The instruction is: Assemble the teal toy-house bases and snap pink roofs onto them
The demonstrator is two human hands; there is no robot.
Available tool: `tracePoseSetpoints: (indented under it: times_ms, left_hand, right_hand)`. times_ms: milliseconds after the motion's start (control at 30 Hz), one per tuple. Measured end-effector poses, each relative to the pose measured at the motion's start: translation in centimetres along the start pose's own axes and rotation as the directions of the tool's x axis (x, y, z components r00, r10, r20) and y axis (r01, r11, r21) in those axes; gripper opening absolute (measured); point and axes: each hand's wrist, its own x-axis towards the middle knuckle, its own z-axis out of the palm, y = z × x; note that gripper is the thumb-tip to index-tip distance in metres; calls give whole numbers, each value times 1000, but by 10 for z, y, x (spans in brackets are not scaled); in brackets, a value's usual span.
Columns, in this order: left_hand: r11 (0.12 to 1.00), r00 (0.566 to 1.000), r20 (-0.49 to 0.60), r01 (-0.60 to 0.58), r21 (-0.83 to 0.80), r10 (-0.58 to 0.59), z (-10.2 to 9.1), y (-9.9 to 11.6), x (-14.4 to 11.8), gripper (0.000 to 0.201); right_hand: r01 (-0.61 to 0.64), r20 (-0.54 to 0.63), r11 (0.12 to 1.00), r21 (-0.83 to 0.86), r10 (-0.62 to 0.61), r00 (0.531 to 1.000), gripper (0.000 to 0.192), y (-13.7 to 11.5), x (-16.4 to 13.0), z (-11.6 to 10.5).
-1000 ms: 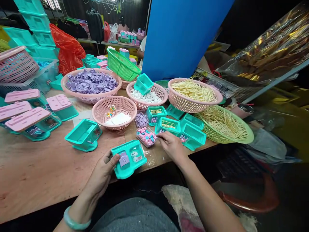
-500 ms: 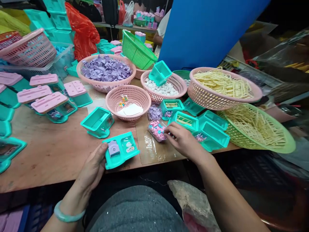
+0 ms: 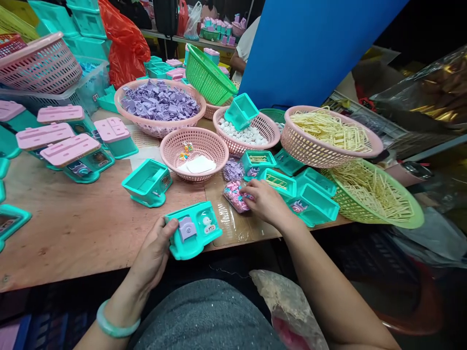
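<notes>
At the table's near edge the left hand (image 3: 153,253) grips a teal tray (image 3: 193,236) by its left end, thumb on top; the tray's long axis runs left to right, with a purple piece (image 3: 187,228) seated in it. Just right and beyond, the right hand (image 3: 266,204) has its fingertips pinched into a bag of pink bits (image 3: 235,194); whether they hold one I cannot tell. Pink baskets (image 3: 193,146) stand farther back.

Teal toy tray (image 3: 193,236) at table edge, clear bag of pink pieces (image 3: 235,195) beside it
</notes>
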Motion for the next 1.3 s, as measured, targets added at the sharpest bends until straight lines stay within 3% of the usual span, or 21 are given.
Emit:
tracePoseSetpoints:
  times_ms: [100, 233, 333, 400, 467, 600, 733, 1167, 1300]
  left_hand:
    - [1000, 1000, 3, 5, 5, -5, -1, 1, -1, 49]
    - [1000, 999, -53, -9, 2, 9, -20, 8, -4, 47]
    - [999, 993, -111, -45, 2, 45, -28, 12, -7, 46]
    - [998, 989, -130, -69, 14, 70, -27, 11, -10, 45]
    - [995, 986, -133, -97, 36, 101, -20, 8, -11, 46]
    - [984, 979, -124, -148, 101, 160, -6, 2, -13, 54]
    - [972, 974, -107, -184, 146, 200, -1, 2, -14, 57]
    - [957, 968, -68, -225, 182, 241, 6, 1, -17, 56]
    - [934, 961, -68, -242, 262, 268, 2, -5, -17, 58]
  right_hand:
    - [52, 43, 998, -21, -51, 998, 15, 1, 7, -2]
    - [104, 27, 994, 27, -105, 994, 14, 7, 10, -9]
    - [93, -111, 990, 106, -81, 990, 12, -5, 8, -19]
    - [78, -222, 958, 276, -16, 975, 9, -31, 5, -24]
    - [106, -253, 857, 504, 30, 967, 7, -66, 0, -23]
    - [56, -142, 579, 813, 104, 984, 8, -128, -12, -4]
    - [-46, -57, 438, 898, 219, 974, 9, -145, -20, 8]
    - [-52, -45, 474, 879, 191, 981, 9, -140, -34, 4]
    - [-8, -117, 579, 816, 178, 977, 10, -143, -38, 3]
